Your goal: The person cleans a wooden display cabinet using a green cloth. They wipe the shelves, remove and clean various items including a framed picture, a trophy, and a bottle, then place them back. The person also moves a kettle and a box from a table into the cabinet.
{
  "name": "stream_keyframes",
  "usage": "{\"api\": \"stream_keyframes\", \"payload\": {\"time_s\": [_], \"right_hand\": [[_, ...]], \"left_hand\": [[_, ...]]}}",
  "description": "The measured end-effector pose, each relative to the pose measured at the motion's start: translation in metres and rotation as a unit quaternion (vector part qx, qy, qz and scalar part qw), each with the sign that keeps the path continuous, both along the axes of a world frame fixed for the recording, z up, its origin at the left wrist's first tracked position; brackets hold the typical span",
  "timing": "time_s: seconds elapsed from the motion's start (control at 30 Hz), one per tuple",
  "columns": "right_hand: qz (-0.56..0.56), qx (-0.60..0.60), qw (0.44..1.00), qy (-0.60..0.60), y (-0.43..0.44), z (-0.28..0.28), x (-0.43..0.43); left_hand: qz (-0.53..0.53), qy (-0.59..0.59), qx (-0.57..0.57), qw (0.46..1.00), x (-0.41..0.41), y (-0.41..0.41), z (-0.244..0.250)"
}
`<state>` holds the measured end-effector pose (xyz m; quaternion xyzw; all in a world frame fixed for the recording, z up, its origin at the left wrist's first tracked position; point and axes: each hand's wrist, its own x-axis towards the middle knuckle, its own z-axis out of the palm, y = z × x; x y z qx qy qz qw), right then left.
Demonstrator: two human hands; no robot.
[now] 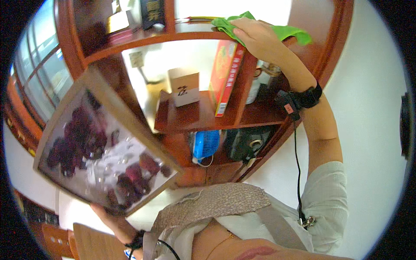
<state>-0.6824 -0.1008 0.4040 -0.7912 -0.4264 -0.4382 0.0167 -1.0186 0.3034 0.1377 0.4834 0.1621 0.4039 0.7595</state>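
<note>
My right hand (255, 35) presses a bright green cloth (292, 33) onto an upper shelf of a reddish-brown wooden shelving unit (182, 36). Low on the left, my left hand (105, 216) holds the bottom edge of a large framed picture (107, 156) with dark red, fruit-like shapes on it. The frame is tilted, and most of that hand's fingers are hidden behind it. Below the cloth, a red and yellow box (226, 78) leans upright beside a small white and brown box (184, 88).
A blue item (206, 144), perhaps packaged, and a dark bag (248, 143) occupy the lower shelf. Jars (265, 78) stand in the right compartment. A wooden chair back (94, 242) is at the lower left, a window (40, 71) at the upper left. A cable (297, 169) hangs from my right wrist.
</note>
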Motion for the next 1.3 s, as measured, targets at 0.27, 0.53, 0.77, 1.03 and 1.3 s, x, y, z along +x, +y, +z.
{"api": "stream_keyframes", "payload": {"time_s": [0.27, 0.53, 0.77, 1.03, 1.3], "right_hand": [[0.179, 0.175, 0.967, -0.054, 0.078, -0.030, -0.028], [0.237, 0.166, 0.956, -0.051, 0.151, -0.073, -0.134], [0.309, 0.199, 0.929, 0.050, 0.236, -0.103, -0.123], [0.511, 0.061, 0.847, 0.132, 0.286, -0.154, -0.192], [0.560, -0.096, 0.808, 0.155, 0.214, -0.208, -0.184]], "left_hand": [[-0.020, -0.075, 0.021, 0.997, 0.034, -0.010, -0.007], [-0.121, -0.093, 0.018, 0.988, 0.031, -0.050, 0.047], [-0.111, -0.067, 0.026, 0.991, 0.027, -0.062, 0.042], [-0.088, -0.111, 0.040, 0.989, 0.018, -0.047, 0.022], [-0.058, -0.104, 0.054, 0.991, 0.015, -0.027, 0.005]]}}
